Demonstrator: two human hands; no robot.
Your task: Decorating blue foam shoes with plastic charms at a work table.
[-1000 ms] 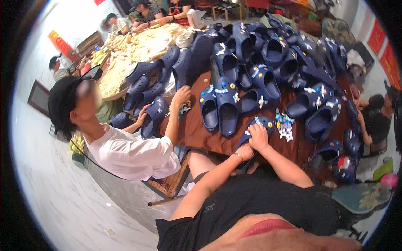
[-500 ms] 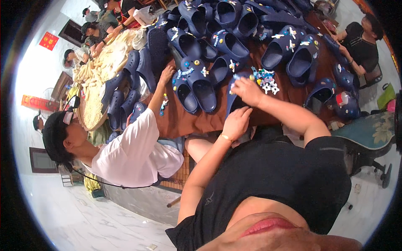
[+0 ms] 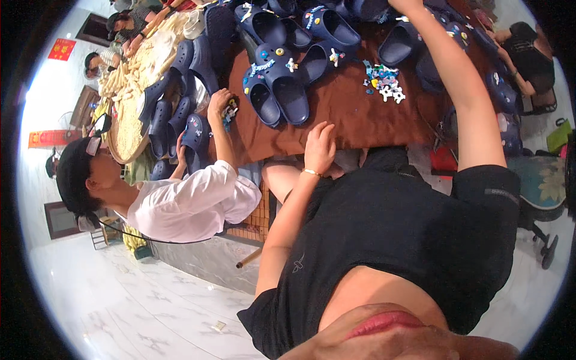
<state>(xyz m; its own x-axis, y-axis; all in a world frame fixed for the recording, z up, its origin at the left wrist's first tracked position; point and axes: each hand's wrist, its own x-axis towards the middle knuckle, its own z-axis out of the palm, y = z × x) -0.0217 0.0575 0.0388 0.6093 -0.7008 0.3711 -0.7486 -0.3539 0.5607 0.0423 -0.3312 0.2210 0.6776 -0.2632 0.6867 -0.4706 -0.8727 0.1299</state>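
Two hands are at work here, and they are well apart. Starting at your left, a co-worker in a white shirt [image 3: 186, 204] sits beside you with one hand [image 3: 219, 102] on small charms at the table edge, among a stack of navy clogs [image 3: 180, 120]; keep your elbow clear of that side. Your left hand [image 3: 319, 147] rests flat on the brown table [image 3: 348, 120], fingers spread and holding nothing, just below a pair of navy clogs [image 3: 277, 90] already dressed with charms. Leave it pressed there as a brace while you stretch. Further right lies a small heap of coloured charms [image 3: 384, 81], loose on the cloth. Your right hand [image 3: 403, 5] reaches far up to the clogs at the back of the table, and it is cut by the picture's top edge, so I cannot tell whether its fingers are closed on anything. Reach over the heap, I'd say, rather than sweeping your forearm through it.
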